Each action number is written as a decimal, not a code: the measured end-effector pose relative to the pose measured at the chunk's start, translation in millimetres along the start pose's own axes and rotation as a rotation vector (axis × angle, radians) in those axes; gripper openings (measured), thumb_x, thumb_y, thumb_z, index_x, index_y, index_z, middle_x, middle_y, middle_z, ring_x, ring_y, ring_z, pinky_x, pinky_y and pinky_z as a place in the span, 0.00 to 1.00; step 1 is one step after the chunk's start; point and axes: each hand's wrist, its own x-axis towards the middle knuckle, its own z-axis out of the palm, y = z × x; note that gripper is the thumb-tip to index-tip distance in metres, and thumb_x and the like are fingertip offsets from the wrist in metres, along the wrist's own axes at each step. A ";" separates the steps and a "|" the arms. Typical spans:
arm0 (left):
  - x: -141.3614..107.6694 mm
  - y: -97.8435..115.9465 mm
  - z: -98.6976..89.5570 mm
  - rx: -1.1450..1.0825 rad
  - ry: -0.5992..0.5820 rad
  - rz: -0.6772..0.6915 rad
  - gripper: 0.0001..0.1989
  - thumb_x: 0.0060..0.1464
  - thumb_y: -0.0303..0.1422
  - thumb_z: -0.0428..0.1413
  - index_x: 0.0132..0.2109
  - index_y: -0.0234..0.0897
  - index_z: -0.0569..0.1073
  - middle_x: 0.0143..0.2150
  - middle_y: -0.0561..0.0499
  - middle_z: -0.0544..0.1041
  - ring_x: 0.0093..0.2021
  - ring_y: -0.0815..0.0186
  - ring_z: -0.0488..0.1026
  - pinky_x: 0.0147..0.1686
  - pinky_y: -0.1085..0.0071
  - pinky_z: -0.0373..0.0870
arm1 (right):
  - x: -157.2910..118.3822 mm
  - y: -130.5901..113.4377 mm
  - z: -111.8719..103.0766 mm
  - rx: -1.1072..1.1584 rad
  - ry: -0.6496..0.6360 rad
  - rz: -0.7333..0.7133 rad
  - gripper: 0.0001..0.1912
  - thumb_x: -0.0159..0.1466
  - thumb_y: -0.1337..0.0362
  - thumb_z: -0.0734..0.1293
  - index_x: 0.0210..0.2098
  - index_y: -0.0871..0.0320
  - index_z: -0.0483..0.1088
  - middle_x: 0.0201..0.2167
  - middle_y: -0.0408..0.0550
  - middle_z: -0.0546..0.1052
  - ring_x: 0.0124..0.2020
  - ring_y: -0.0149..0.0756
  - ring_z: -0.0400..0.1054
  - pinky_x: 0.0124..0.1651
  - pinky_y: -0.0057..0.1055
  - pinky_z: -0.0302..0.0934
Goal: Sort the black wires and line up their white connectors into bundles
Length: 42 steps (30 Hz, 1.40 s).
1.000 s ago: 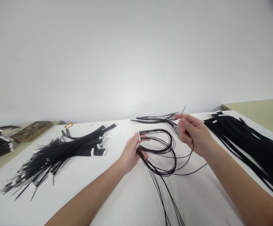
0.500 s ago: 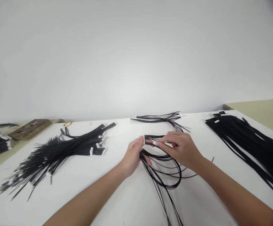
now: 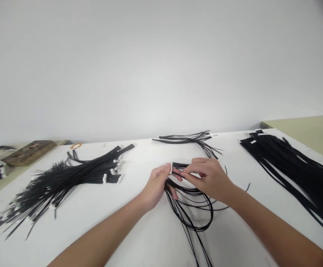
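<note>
My left hand (image 3: 159,184) is closed around a looped black wire harness (image 3: 203,224), with its white connector (image 3: 171,168) at the thumb and forefinger. From that connector the black wires run right, into the pinched fingers of my right hand (image 3: 207,176). The fingertips of both hands are close together, and the exact wires between my right fingertips are hard to make out. Below the hands the harness hangs in loops, and loose ends trail down toward the bottom of the view.
On the white table (image 3: 94,222), a heap of black wire harnesses (image 3: 75,174) with white connectors lies left. A smaller bundle (image 3: 186,139) lies at the back edge. Long black cables (image 3: 289,167) lie right. A wooden block (image 3: 29,152) and an orange ring (image 3: 76,145) are back left.
My right hand has shifted slightly left and down along the wires, closer to the connector. The left hand keeps its hold. The whole view has drifted a little.
</note>
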 end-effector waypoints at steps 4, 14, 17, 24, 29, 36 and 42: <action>-0.9 0.3 0.5 0.008 -0.008 0.004 0.22 0.57 0.48 0.46 0.40 0.34 0.73 0.43 0.44 0.75 0.15 0.69 0.71 0.16 0.72 0.64 | 1.5 -1.9 -1.8 0.005 -0.041 0.014 0.09 0.59 0.69 0.64 0.24 0.57 0.74 0.16 0.39 0.63 0.18 0.23 0.51 0.21 0.24 0.45; 0.5 -0.7 -1.4 0.026 -0.029 0.022 0.22 0.58 0.47 0.45 0.39 0.31 0.72 0.43 0.43 0.75 0.15 0.70 0.71 0.16 0.73 0.63 | 2.8 -1.2 -1.7 0.020 -0.046 -0.006 0.09 0.59 0.70 0.65 0.23 0.58 0.73 0.16 0.38 0.61 0.18 0.21 0.50 0.22 0.22 0.45; 0.0 0.7 -1.9 0.034 -0.031 0.022 0.22 0.58 0.47 0.45 0.37 0.31 0.72 0.43 0.43 0.75 0.15 0.70 0.71 0.16 0.74 0.63 | 3.1 -0.9 -0.3 0.015 -0.026 -0.033 0.10 0.60 0.69 0.64 0.23 0.59 0.73 0.16 0.38 0.60 0.19 0.21 0.50 0.22 0.22 0.45; 0.0 3.8 -2.2 0.067 -0.034 0.029 0.22 0.57 0.47 0.46 0.34 0.31 0.72 0.42 0.43 0.75 0.15 0.69 0.71 0.15 0.73 0.63 | -3.4 5.2 7.2 -0.070 0.013 -0.061 0.09 0.59 0.72 0.63 0.24 0.60 0.72 0.18 0.40 0.62 0.20 0.23 0.50 0.22 0.22 0.45; -0.5 3.6 -2.3 0.099 -0.046 0.038 0.22 0.58 0.46 0.46 0.33 0.31 0.72 0.44 0.43 0.74 0.16 0.69 0.71 0.17 0.72 0.65 | -7.0 10.3 10.0 -0.112 0.062 -0.072 0.08 0.59 0.72 0.63 0.28 0.60 0.72 0.20 0.41 0.63 0.20 0.23 0.51 0.23 0.22 0.46; -2.1 5.7 1.1 0.094 -0.084 0.014 0.23 0.59 0.46 0.44 0.41 0.32 0.73 0.43 0.42 0.75 0.16 0.69 0.71 0.17 0.73 0.64 | -7.1 10.0 8.1 -0.151 0.050 -0.106 0.07 0.59 0.73 0.62 0.29 0.60 0.72 0.20 0.40 0.63 0.19 0.22 0.49 0.22 0.21 0.46; -2.5 5.8 1.0 0.092 -0.109 -0.002 0.23 0.59 0.47 0.43 0.43 0.32 0.73 0.44 0.41 0.74 0.16 0.69 0.71 0.18 0.73 0.64 | -7.3 9.2 10.2 -0.195 0.041 -0.117 0.09 0.59 0.73 0.62 0.26 0.60 0.71 0.20 0.39 0.60 0.19 0.22 0.46 0.22 0.22 0.44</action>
